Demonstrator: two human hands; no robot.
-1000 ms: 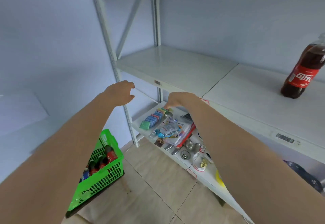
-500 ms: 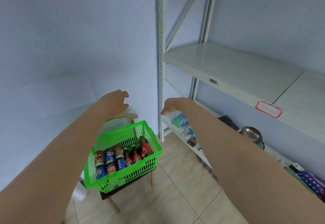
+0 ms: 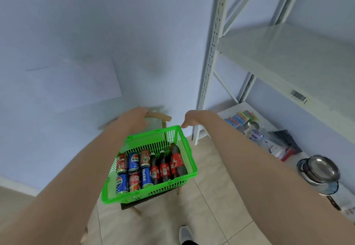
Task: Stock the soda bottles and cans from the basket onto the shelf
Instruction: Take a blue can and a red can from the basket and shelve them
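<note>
A green plastic basket point(image 3: 184, 175) sits on a small wooden chair in the lower middle of the head view. It holds several red and blue soda cans point(image 3: 133, 161) on the left and three small cola bottles point(image 3: 177, 161) on the right. My left hand point(image 3: 136, 118) hovers above the basket's far left corner, fingers loosely curled and holding nothing. Above the far right corner is my right hand point(image 3: 194, 117), likewise bare, with fingers hanging down. The white metal shelf point(image 3: 272, 56) stands at the right.
The wooden chair back point(image 3: 159, 117) rises just behind the basket, close to my left hand. The bottom shelf carries sponges point(image 3: 242, 117), packets and steel bowls point(image 3: 319, 169). A blue wall lies ahead. My shoe point(image 3: 185, 234) stands on the tiled floor.
The view has swung left and down from the shelf to the basket. Both hands have dropped toward the basket's far rim. The large cola bottle on the shelf is out of view.
</note>
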